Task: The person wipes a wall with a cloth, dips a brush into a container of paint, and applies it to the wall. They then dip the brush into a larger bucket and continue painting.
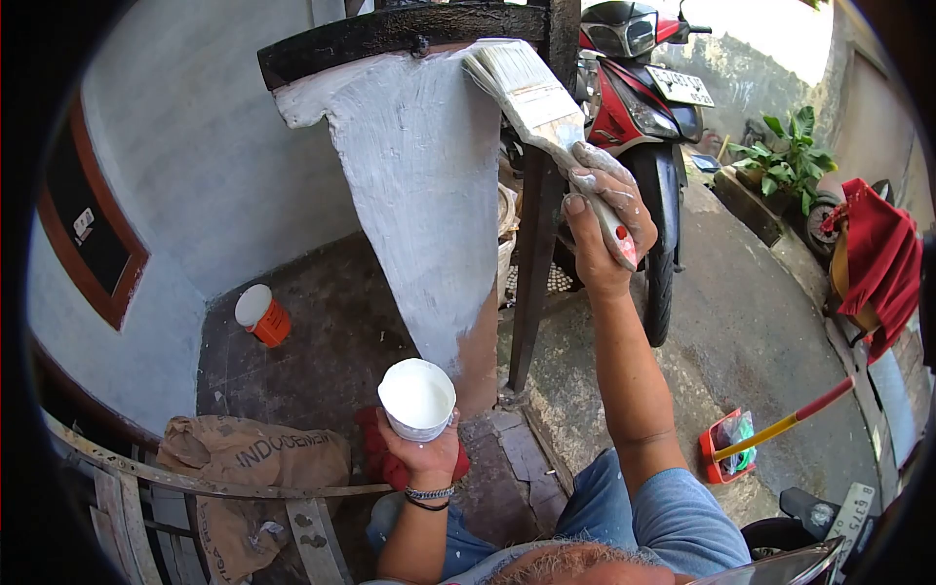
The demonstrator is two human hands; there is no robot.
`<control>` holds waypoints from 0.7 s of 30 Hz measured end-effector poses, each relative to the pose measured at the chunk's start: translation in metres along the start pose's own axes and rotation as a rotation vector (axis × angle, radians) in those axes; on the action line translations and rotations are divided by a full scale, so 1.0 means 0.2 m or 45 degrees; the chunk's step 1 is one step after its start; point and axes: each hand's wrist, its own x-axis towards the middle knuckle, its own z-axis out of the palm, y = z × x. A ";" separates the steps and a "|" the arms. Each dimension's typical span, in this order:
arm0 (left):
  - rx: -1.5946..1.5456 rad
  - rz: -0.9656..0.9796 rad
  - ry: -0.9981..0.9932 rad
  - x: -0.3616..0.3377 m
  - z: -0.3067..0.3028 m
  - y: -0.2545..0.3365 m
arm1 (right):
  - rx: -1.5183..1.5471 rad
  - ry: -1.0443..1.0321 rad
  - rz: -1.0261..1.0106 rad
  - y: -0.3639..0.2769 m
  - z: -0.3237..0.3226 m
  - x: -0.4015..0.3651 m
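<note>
A wide paintbrush (pixel 536 96) is gripped by its handle in my right hand (pixel 609 200), whose fingers are smeared with paint. Its bristles touch the upper right part of a tapering wall piece (pixel 414 166) coated in white. Bare brownish plaster shows along that piece's lower right side. Lower down, my left hand (pixel 429 453) holds a white cup (pixel 416 398) from below, with white paint inside. Above the wall piece runs a black beam (pixel 400 31), meeting a dark post on the right.
An orange-and-white bucket (pixel 263 317) stands on the dark floor at left. A brown cement sack (pixel 258 458) lies behind a metal frame (pixel 224 483). To the right are a red-and-black motorcycle (pixel 634 107), a long-handled dustpan (pixel 726 444), a potted plant (pixel 785 156) and a red cloth (pixel 877 258).
</note>
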 end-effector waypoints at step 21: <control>-0.009 0.033 -0.060 0.01 -0.01 0.02 | 0.192 0.289 0.216 -0.11 0.08 -0.22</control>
